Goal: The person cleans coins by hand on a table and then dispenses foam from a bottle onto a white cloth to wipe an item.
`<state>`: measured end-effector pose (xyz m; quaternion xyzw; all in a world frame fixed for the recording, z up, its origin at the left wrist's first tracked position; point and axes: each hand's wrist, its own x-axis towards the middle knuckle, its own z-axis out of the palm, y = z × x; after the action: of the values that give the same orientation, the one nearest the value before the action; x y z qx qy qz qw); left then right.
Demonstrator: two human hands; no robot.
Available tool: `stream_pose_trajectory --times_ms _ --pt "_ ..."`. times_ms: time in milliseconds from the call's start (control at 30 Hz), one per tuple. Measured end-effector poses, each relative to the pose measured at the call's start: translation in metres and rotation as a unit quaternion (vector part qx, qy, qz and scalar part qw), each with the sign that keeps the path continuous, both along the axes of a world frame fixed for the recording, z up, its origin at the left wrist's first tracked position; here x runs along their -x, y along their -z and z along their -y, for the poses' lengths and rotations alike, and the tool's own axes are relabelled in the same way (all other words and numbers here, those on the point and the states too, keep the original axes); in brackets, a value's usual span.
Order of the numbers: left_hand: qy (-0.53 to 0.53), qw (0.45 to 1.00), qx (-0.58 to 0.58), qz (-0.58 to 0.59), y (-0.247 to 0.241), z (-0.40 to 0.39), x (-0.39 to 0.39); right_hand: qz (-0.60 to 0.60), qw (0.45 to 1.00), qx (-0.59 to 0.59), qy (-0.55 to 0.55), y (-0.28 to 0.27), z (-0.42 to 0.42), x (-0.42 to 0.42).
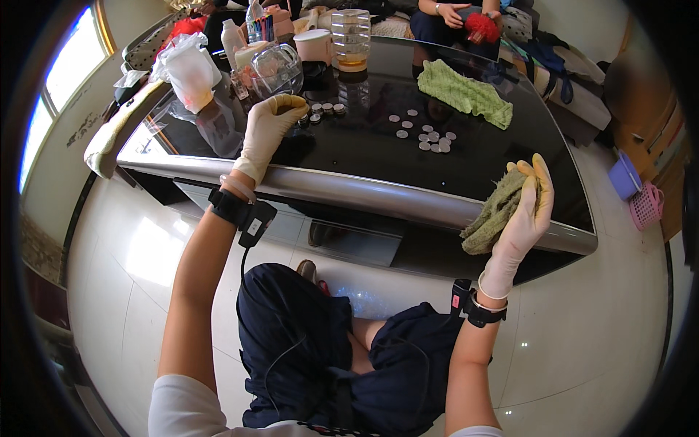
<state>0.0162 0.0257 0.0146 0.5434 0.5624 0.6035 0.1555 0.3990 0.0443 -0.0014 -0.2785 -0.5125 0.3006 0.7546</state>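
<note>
My left hand (271,128), in a pale latex glove, is over the left part of the black glass table (360,164), its fingertips pinched beside small stacks of coins (327,108). Whether a coin is between the fingertips cannot be told. Several loose coins (434,140) lie flat near the table's middle. Gloved too, my right hand (524,213) holds a folded olive-green cloth (494,213) at the table's front right edge. A lighter green cloth (464,94) lies spread out further back on the right.
A glass jug (277,70), a lidded pink tub (313,47), a ribbed plastic container (350,41) with amber liquid and a white plastic bag (188,71) stand at the back left. Behind the table, a seated person holds a red item (480,27). Baskets (646,205) stand on the right floor.
</note>
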Motion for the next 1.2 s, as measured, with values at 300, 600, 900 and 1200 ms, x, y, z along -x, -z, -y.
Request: stream_pose_trajectory --times_ms 300,600,900,1200 --pt "-0.009 0.999 0.040 0.001 -0.001 -0.003 -0.005 0.048 0.998 -0.012 0.037 0.004 -0.002 0.001" --pt "0.018 0.999 0.029 0.003 0.004 -0.008 -0.001 0.079 0.994 -0.014 0.068 0.002 0.001 0.006" --pt "-0.040 0.990 0.020 -0.131 0.005 -0.008 0.001 0.083 0.994 -0.015 0.066 0.004 0.000 0.008" --pt "-0.109 0.899 -0.046 -0.422 -0.004 -0.002 -0.009 0.111 0.990 -0.020 0.081 0.004 0.001 0.007"
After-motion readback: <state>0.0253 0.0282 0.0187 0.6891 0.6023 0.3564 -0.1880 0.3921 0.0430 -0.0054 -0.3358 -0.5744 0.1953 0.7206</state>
